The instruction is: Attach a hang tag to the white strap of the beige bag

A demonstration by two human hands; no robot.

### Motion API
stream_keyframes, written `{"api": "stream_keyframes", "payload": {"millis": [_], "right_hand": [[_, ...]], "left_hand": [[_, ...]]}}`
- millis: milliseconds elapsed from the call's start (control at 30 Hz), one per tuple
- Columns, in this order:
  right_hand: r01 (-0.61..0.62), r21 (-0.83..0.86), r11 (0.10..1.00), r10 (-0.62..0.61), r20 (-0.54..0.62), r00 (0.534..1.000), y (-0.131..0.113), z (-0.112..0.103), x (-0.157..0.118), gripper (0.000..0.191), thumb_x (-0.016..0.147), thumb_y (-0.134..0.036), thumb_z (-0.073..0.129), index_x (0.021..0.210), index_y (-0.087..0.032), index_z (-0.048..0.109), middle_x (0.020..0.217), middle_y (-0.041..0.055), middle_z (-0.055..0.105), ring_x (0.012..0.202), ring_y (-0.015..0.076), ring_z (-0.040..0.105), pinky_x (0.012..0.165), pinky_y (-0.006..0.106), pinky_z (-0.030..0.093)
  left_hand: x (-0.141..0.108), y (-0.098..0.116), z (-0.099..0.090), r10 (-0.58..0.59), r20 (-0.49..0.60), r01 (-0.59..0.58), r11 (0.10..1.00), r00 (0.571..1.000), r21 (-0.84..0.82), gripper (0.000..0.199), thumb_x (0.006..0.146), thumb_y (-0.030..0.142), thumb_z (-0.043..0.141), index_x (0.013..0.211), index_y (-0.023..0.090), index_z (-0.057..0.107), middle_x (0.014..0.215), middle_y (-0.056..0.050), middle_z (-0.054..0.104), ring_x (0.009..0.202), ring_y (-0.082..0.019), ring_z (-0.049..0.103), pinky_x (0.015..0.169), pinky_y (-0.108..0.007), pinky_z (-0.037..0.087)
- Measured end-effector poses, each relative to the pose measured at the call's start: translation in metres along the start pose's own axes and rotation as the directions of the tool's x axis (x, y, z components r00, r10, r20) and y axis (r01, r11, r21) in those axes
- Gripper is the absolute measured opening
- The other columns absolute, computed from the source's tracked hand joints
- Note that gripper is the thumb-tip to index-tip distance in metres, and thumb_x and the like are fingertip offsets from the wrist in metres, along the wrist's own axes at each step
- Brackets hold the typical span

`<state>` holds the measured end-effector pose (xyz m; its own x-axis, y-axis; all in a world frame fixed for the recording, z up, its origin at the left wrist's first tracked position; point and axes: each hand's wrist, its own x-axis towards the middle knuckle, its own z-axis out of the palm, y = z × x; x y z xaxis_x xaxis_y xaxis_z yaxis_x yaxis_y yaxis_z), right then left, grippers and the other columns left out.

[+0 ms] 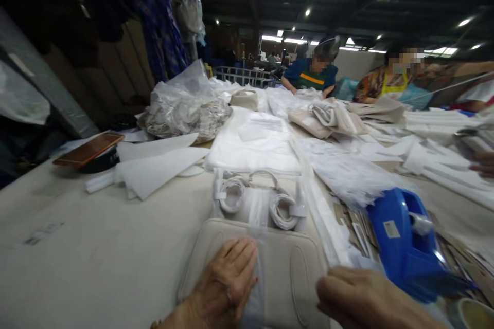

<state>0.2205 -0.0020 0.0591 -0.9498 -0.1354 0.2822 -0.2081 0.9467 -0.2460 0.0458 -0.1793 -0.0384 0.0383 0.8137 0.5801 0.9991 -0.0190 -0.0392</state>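
Observation:
A beige handbag [278, 254] lies flat on the table in front of me. My left hand [233, 277] rests on its front panel, fingers stretched out. Under and beside those fingers, a clear plastic strip [259, 267] runs down the bag's middle. At the bag's far side are two coiled straps [231, 195], bound in white wrap, and a thin carry handle [264, 175]. My right hand [358, 293] is by the bag's right edge, blurred, its fingers curled in; whatever they hold is hidden.
A blue tape dispenser [397, 241] stands at right. Stacked white sheets [254, 139] lie beyond the bag, with clear plastic bags [185, 108] to their left. A phone-like brown slab [88, 149] sits farther left. Two co-workers [311, 74] are across the table; another person's hand [482, 164] shows far right.

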Motion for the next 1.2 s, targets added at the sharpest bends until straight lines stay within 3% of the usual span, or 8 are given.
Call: {"api": "stream_keyframes", "payload": {"millis": [167, 367, 600, 733, 833, 967, 1100, 1200], "right_hand": [[0.043, -0.188, 0.981, 0.042, 0.423, 0.905, 0.008, 0.019, 0.09, 0.016, 0.076, -0.004, 0.056, 0.071, -0.019, 0.058, 0.062, 0.0018, 0.067, 0.054, 0.0158, 0.062, 0.045, 0.027, 0.028], [0.14, -0.328, 0.934, 0.088, 0.592, 0.801, 0.025, 0.041, 0.135, 0.02, 0.077, -0.005, 0.05, 0.079, -0.016, 0.067, 0.073, 0.0085, 0.072, 0.067, 0.0214, 0.067, 0.052, 0.027, 0.029], [-0.023, -0.316, 0.948, 0.241, 0.67, 0.702, 0.049, 0.046, 0.165, 0.017, 0.07, -0.039, 0.072, 0.077, -0.023, 0.073, 0.069, 0.0039, 0.072, 0.067, 0.0209, 0.067, 0.045, 0.024, 0.026], [-0.116, -0.364, 0.924, 0.317, 0.559, 0.766, 0.064, 0.041, 0.167, 0.042, 0.058, -0.044, 0.08, 0.088, -0.016, 0.07, 0.075, 0.0071, 0.072, 0.068, 0.0213, 0.064, 0.05, 0.025, 0.033], [-0.151, -0.416, 0.897, 0.326, 0.392, 0.86, 0.058, 0.041, 0.147, 0.021, 0.079, -0.028, 0.066, 0.095, -0.015, 0.065, 0.094, 0.0107, 0.069, 0.089, 0.0239, 0.06, 0.069, 0.03, 0.037], [-0.073, -0.322, 0.944, 0.084, 0.022, 0.996, 0.024, 0.068, 0.088, 0.029, 0.088, -0.009, 0.038, 0.09, -0.016, 0.066, 0.092, 0.0076, 0.068, 0.084, 0.0211, 0.057, 0.076, 0.036, 0.038], [0.02, -0.395, 0.918, -0.103, -0.191, 0.976, -0.013, 0.111, 0.039, 0.04, 0.09, -0.009, 0.027, 0.114, -0.006, 0.059, 0.118, 0.0122, 0.064, 0.115, 0.0258, 0.05, 0.097, 0.044, 0.031], [0.031, -0.429, 0.903, -0.156, -0.259, 0.953, -0.028, 0.129, 0.027, 0.037, 0.092, -0.01, 0.03, 0.11, -0.009, 0.062, 0.112, 0.007, 0.068, 0.111, 0.0223, 0.054, 0.096, 0.04, 0.034]], "left_hand": [[-0.005, 0.0, 0.003, -0.03, -0.003, 0.03, 0.998, 1.0, -0.055, 0.032, 0.089, 0.017, 0.04, 0.112, 0.008, 0.059, 0.114, -0.01, 0.065, 0.108, -0.023, 0.058, 0.091, -0.036, 0.049], [-0.01, 0.002, 0.018, -0.09, -0.115, 0.081, 0.994, 0.989, -0.078, 0.03, 0.09, 0.023, 0.042, 0.108, 0.008, 0.061, 0.11, -0.008, 0.067, 0.11, -0.023, 0.057, 0.095, -0.035, 0.044], [-0.01, 0.002, 0.017, -0.099, -0.101, 0.089, 0.991, 0.99, -0.098, 0.028, 0.091, 0.024, 0.042, 0.105, 0.01, 0.062, 0.111, -0.007, 0.067, 0.109, -0.021, 0.055, 0.097, -0.034, 0.04], [-0.011, 0.001, 0.017, -0.091, -0.052, 0.085, 0.991, 0.994, -0.102, 0.028, 0.089, 0.023, 0.045, 0.108, 0.009, 0.061, 0.114, -0.008, 0.065, 0.112, -0.021, 0.054, 0.098, -0.035, 0.039], [-0.012, 0.001, 0.017, -0.074, -0.03, 0.07, 0.991, 0.997, -0.116, 0.029, 0.087, 0.021, 0.047, 0.111, 0.009, 0.059, 0.116, -0.008, 0.064, 0.113, -0.023, 0.054, 0.098, -0.036, 0.04], [-0.011, 0.002, 0.014, -0.075, -0.056, 0.068, 0.991, 0.996, -0.118, 0.028, 0.087, 0.016, 0.044, 0.108, 0.007, 0.059, 0.113, -0.011, 0.064, 0.111, -0.024, 0.055, 0.097, -0.037, 0.043], [-0.012, 0.003, 0.01, -0.117, -0.046, 0.112, 0.988, 0.992, -0.109, 0.033, 0.083, 0.009, 0.04, 0.112, 0.002, 0.054, 0.113, -0.017, 0.062, 0.112, -0.024, 0.053, 0.095, -0.035, 0.045], [-0.012, 0.001, 0.008, -0.072, -0.016, 0.071, 0.994, 0.997, -0.083, 0.041, 0.083, 0.009, 0.038, 0.122, 0.004, 0.048, 0.12, -0.015, 0.059, 0.118, -0.022, 0.048, 0.096, -0.035, 0.042]]}}
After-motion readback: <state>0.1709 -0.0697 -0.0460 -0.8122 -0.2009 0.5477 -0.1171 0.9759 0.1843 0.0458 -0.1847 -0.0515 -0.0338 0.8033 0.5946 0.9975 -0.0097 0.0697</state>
